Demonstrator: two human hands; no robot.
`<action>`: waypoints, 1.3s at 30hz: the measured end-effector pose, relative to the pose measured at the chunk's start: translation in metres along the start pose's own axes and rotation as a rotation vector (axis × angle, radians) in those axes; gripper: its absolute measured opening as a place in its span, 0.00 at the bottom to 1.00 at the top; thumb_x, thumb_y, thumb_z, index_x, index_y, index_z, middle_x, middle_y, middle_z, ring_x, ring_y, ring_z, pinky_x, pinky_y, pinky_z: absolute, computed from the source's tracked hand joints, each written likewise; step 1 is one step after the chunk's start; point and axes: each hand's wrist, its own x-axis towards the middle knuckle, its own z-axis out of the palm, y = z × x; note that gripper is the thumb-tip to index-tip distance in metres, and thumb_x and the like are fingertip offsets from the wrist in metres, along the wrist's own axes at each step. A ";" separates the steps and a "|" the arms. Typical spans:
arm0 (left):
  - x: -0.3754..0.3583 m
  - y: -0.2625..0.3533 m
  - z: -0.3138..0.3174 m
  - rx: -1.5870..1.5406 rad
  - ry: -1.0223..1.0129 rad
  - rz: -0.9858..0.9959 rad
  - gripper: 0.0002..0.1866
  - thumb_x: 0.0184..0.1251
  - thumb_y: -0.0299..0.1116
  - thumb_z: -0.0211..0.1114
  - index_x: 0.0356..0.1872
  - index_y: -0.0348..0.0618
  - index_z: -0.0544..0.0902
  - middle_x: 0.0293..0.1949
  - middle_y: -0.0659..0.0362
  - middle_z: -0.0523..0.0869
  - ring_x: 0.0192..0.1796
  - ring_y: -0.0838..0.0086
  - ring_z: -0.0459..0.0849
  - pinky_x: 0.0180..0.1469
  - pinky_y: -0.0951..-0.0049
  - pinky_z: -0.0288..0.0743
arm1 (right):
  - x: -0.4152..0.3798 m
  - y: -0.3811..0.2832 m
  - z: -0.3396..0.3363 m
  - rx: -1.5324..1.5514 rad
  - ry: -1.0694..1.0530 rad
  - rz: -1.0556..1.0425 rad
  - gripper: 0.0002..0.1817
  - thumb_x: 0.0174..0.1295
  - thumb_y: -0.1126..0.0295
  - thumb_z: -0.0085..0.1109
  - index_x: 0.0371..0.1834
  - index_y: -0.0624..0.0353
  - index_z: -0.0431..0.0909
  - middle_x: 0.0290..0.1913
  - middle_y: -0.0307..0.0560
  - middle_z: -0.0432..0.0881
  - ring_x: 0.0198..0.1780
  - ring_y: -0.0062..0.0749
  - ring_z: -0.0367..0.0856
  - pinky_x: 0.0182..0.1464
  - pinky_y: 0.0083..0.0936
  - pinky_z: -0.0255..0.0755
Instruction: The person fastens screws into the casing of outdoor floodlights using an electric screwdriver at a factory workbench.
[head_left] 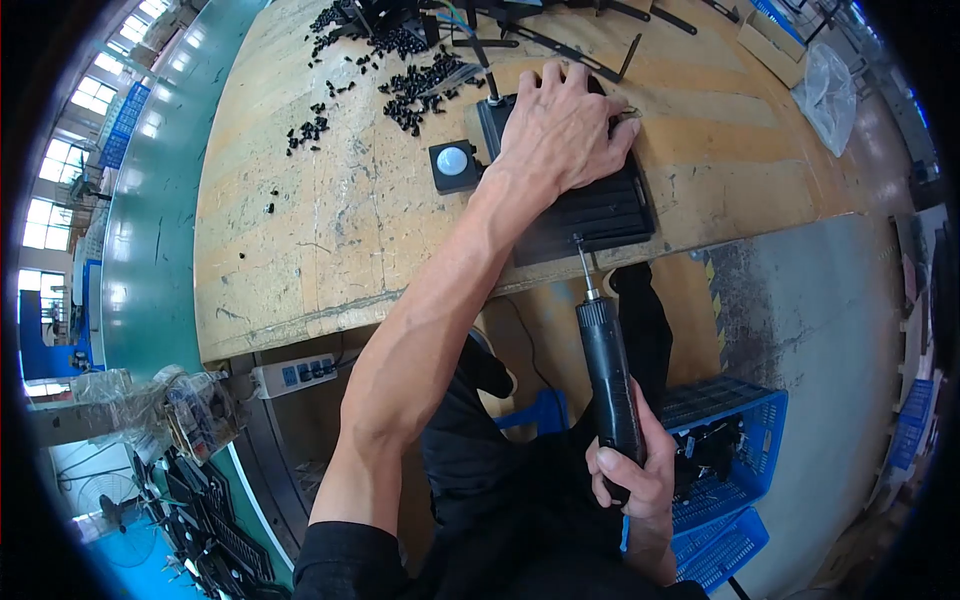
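Observation:
My left hand lies spread over a black finned housing at the table's front edge, fingers reaching over its far side. Below the edge, my right hand is wrapped round a black electric screwdriver. The screwdriver points up and away, and its bit meets the near edge of the housing. Just left of the housing sits a small black square part with a white dome. Whether a screw is at the bit's tip is too small to tell.
Loose black screws lie in heaps on the wooden table. Black metal brackets are at the back. A cardboard box and plastic bag stand back right. Blue crates are below right; a power strip hangs below left.

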 end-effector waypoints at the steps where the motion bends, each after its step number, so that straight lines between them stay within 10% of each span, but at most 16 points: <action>1: -0.001 0.001 -0.001 0.001 0.010 0.009 0.23 0.77 0.55 0.61 0.58 0.55 0.93 0.59 0.45 0.85 0.64 0.48 0.80 0.70 0.49 0.70 | 0.000 -0.001 0.000 -0.006 -0.001 0.001 0.55 0.62 0.68 0.70 0.89 0.65 0.45 0.28 0.50 0.81 0.16 0.23 0.76 0.16 0.18 0.69; 14: 0.009 0.003 -0.012 0.001 -0.064 0.066 0.24 0.78 0.56 0.60 0.62 0.54 0.90 0.62 0.46 0.84 0.66 0.48 0.79 0.69 0.50 0.70 | 0.006 0.033 -0.042 0.654 -0.409 0.169 0.34 0.74 0.64 0.64 0.80 0.57 0.62 0.37 0.50 0.79 0.17 0.24 0.73 0.17 0.19 0.64; 16: 0.009 0.000 -0.011 -0.021 -0.055 0.066 0.26 0.79 0.57 0.60 0.63 0.51 0.89 0.64 0.46 0.84 0.69 0.48 0.79 0.70 0.50 0.70 | -0.028 -0.011 -0.025 0.057 -0.195 0.018 0.36 0.71 0.68 0.67 0.81 0.60 0.63 0.35 0.44 0.79 0.19 0.21 0.74 0.18 0.18 0.59; 25: 0.007 0.017 -0.037 -0.102 -0.080 0.100 0.33 0.79 0.62 0.59 0.69 0.46 0.83 0.71 0.42 0.79 0.75 0.46 0.74 0.75 0.47 0.65 | 0.043 -0.120 -0.070 -0.356 0.257 -0.641 0.16 0.72 0.65 0.67 0.57 0.61 0.78 0.30 0.35 0.80 0.26 0.16 0.78 0.29 0.18 0.71; 28: -0.022 0.047 -0.041 -0.004 -0.159 0.075 0.46 0.76 0.68 0.58 0.79 0.38 0.72 0.78 0.34 0.68 0.83 0.40 0.62 0.82 0.42 0.55 | 0.141 -0.169 -0.084 -0.586 0.320 -0.639 0.20 0.71 0.65 0.68 0.60 0.66 0.79 0.36 0.43 0.84 0.32 0.30 0.83 0.37 0.29 0.77; 31: -0.056 0.072 -0.060 0.091 -0.285 0.165 0.47 0.71 0.60 0.66 0.80 0.33 0.68 0.78 0.29 0.67 0.84 0.36 0.59 0.85 0.40 0.51 | 0.218 -0.184 -0.094 -1.292 0.567 -0.881 0.33 0.68 0.61 0.69 0.72 0.70 0.75 0.56 0.64 0.83 0.61 0.60 0.77 0.67 0.51 0.70; 35: -0.071 0.067 -0.050 0.076 -0.263 0.217 0.37 0.67 0.34 0.62 0.78 0.33 0.71 0.79 0.36 0.70 0.82 0.40 0.66 0.83 0.44 0.61 | 0.239 -0.187 -0.095 -1.149 0.467 -0.929 0.33 0.70 0.60 0.69 0.73 0.69 0.75 0.63 0.64 0.81 0.64 0.61 0.76 0.70 0.48 0.68; 39: -0.074 0.056 -0.082 -0.048 -0.251 0.309 0.35 0.71 0.37 0.60 0.78 0.34 0.71 0.77 0.43 0.75 0.81 0.49 0.71 0.83 0.49 0.64 | 0.235 -0.194 -0.089 -1.110 0.473 -0.862 0.32 0.72 0.60 0.68 0.73 0.69 0.76 0.63 0.63 0.82 0.65 0.59 0.77 0.70 0.47 0.68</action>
